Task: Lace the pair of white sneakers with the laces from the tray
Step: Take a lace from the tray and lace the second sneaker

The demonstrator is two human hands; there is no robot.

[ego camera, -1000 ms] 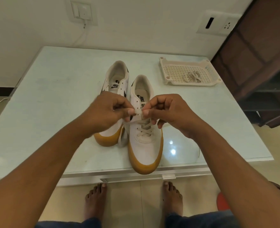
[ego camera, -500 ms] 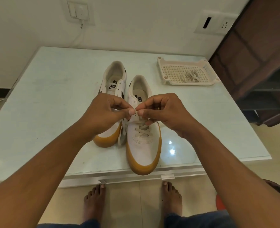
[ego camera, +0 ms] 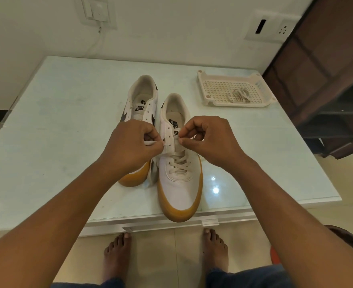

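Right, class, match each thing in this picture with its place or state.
Things:
1. nearer sneaker
2. farther sneaker
3. spare lace
4. left hand

Places and states:
A. lies in the tray
B. pinches the working lace
C. has no lace yet
D. laced partway up

Pairs: 1-D, 2-C, 3-A, 4-B

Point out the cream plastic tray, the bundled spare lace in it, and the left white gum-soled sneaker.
cream plastic tray (ego camera: 215, 91), head view, bare perforated floor.
bundled spare lace (ego camera: 240, 95), head view, middle of the bundle.
left white gum-soled sneaker (ego camera: 140, 107), head view, tongue label.
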